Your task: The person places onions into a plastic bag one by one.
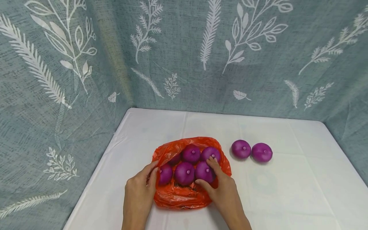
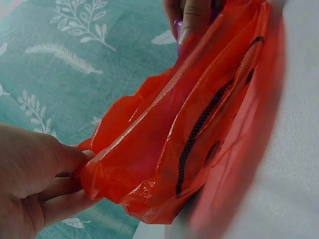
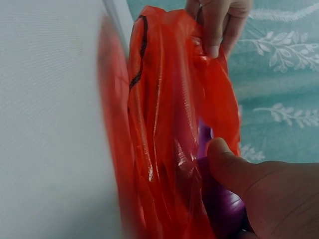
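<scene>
We found a crinkled orange plastic bag [image 1: 184, 195] lying open on the white cloth-covered table [image 1: 287, 191], and inside it sat five round purple onions [image 1: 184, 173], packed touching one another in two rows. Black printed marks ran along the bag's outer film in both wrist views, but they were too smeared and folded for us to read. Our left hand [image 1: 140, 195] was at the bag's left rim, thumb and fingers pinching the orange film there; the left wrist view showed the plastic gathered between the thumb and the fingertips [image 2: 65, 159]. Our right hand [image 1: 222, 188] was at the bag's right side, its fingers curled over the front right onion [image 1: 204, 172] with the thumb pressed against its near face, so it grasped that onion inside the bag. The right wrist view showed the thumb [image 3: 227, 162] on the purple skin just beside the orange film. To the right of the bag, apart from it, two more purple onions [image 1: 251, 150] lay touching each other on the cloth.
</scene>
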Action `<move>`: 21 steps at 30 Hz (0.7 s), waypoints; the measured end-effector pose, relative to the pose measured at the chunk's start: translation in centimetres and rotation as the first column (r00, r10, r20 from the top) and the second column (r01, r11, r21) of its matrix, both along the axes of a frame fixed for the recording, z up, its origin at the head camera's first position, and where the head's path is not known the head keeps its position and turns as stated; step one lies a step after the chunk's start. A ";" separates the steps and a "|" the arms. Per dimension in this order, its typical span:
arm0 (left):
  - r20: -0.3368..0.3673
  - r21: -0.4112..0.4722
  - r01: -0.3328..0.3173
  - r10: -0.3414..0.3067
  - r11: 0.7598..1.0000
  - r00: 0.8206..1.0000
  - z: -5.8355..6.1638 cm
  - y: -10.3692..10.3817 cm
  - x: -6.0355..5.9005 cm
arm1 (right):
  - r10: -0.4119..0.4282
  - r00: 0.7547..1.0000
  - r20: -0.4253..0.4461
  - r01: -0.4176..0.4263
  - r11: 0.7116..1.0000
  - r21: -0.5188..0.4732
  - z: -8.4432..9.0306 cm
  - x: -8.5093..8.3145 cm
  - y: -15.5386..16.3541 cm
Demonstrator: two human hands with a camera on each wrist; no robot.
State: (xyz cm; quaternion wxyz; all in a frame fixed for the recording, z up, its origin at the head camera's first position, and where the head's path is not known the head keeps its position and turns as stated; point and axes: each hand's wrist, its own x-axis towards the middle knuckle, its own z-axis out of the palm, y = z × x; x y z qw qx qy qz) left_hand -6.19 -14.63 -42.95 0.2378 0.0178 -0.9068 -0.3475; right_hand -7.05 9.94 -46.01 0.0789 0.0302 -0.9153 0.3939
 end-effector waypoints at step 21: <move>-0.030 -0.012 0.019 -0.020 1.000 0.999 -0.2 -0.1 -0.2 | 0.030 0.999 -0.025 -0.029 0.999 0.033 -1.2 0.2 -0.5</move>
